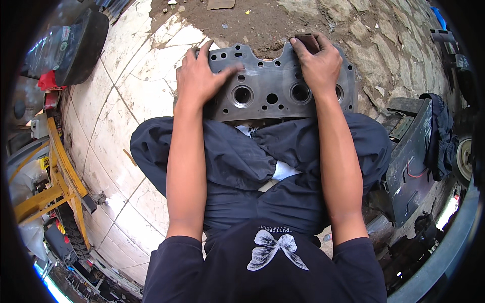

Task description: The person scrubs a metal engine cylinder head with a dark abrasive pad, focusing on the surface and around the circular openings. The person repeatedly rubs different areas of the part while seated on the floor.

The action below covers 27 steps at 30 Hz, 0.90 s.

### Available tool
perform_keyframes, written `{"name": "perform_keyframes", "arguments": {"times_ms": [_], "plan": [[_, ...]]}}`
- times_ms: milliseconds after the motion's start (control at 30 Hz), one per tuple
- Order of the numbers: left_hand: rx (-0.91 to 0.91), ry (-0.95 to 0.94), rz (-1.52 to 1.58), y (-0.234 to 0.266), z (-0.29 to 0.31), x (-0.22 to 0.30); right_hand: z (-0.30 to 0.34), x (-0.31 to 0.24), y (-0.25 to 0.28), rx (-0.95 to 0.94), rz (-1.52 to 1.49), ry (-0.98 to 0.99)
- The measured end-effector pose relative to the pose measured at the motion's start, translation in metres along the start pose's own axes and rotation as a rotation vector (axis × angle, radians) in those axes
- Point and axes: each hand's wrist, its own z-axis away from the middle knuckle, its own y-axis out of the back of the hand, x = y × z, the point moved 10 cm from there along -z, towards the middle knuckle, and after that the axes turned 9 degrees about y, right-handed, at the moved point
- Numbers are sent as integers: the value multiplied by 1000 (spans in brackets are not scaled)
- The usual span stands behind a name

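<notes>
A grey metal engine cylinder head [271, 86] lies before my crossed legs, its flat face up. Round ringed openings and several small holes pierce that face. My left hand [198, 76] rests over its left end with fingers apart; the thumb, slightly blurred, reaches across the surface. At the upper right edge, my right hand [320, 63] pinches a folded brown piece of sandpaper [306, 36] between thumb and fingers. Part of the right-hand openings is hidden behind my right wrist.
White cracked tiles [129, 146] cover the floor at left, with dirt and stone paving [374, 30] beyond. A yellow metal frame [60, 171] stands at left. A dark metal box [411, 156] with cloth [438, 126] sits close by my right knee.
</notes>
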Motion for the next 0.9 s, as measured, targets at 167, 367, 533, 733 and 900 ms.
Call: {"name": "perform_keyframes", "arguments": {"times_ms": [167, 367, 533, 733, 900], "plan": [[-124, 181, 158, -15, -27, -8, 1, 1, -4, -5, 18, 0], [-191, 30, 118, -9, -16, 0, 3, -4, -6, -31, 22, -8], [-215, 193, 163, -15, -25, -9, 10, -40, -25, -220, -34, 146], [-197, 205, 219, -13, -25, -10, 42, -89, -78, -483, -18, 322], [-303, 225, 242, -17, -26, -11, 40, -99, -91, -544, 128, 388]]}}
